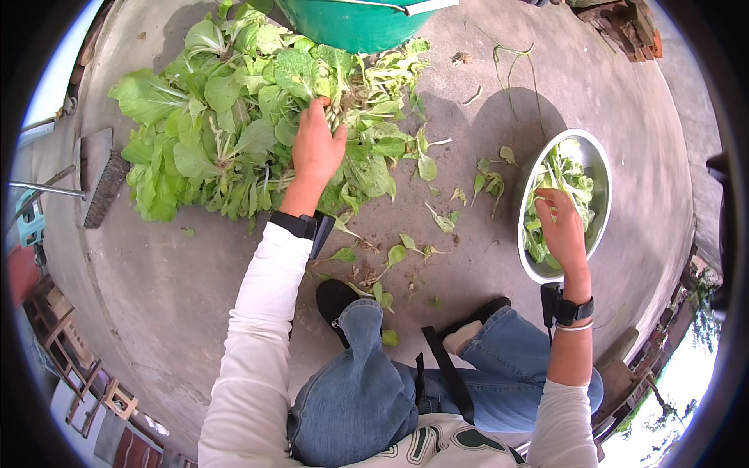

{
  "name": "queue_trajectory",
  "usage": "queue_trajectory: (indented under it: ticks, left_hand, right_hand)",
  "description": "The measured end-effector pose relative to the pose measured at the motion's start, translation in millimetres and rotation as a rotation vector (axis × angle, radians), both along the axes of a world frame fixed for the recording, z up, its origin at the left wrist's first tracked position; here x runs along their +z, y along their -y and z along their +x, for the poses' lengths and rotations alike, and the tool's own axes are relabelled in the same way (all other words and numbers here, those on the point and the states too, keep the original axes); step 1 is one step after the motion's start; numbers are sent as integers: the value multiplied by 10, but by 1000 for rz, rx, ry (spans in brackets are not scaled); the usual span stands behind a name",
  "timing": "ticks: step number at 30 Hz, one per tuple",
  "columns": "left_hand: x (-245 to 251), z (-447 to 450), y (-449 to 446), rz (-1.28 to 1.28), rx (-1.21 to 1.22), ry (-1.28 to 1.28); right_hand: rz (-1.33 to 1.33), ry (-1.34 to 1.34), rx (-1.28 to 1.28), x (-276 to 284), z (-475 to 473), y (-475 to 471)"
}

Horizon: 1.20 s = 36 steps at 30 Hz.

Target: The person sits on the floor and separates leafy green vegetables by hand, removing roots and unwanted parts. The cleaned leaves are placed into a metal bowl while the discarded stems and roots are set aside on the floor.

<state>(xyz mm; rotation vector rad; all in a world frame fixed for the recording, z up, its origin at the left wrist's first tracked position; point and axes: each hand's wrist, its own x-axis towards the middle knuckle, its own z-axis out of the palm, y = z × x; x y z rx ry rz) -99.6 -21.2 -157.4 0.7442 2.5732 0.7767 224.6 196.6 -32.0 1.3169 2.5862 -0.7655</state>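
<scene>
A large pile of leafy green vegetables [222, 134] with pale stems and roots lies on the concrete floor in front of me, to the left. My left hand [319, 140] is at the pile's right part, its thumb and fingers at a root end of a plant; whether they grip it cannot be made out. On the right is an oval metal basin [603, 193] with picked greens [570, 175] inside. Over the basin's near part is my right hand [562, 225], fingers loosely bent above the leaves, with nothing seen in them.
Loose leaves [396, 255] and root scraps are strewn near my shoes. A green bucket [357, 26] stands beyond the pile. A broom [105, 181] lies at the left. Bricks [623, 26] are at the upper right, and a small wooden stool [120, 399] is at the lower left.
</scene>
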Motion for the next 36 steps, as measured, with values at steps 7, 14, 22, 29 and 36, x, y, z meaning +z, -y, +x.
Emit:
queue_trajectory:
  ticks: [7,14,22,29,36]
  left_hand:
    - [709,841,120,793,-123,835]
    - [782,852,240,756,-218,972]
    - [1094,1162,47,817,-247,1334]
    - [1220,1437,-96,726,-309,1290]
    - [1228,1593,-114,716,-286,1235]
  right_hand:
    - [-429,-280,-142,-79,-501,520]
    - [-636,-401,-214,214,-833,687]
    - [-688,-386,-73,605,-514,625]
    - [-182,-400,162,953,-399,797]
    - [144,-394,326,798,-338,838]
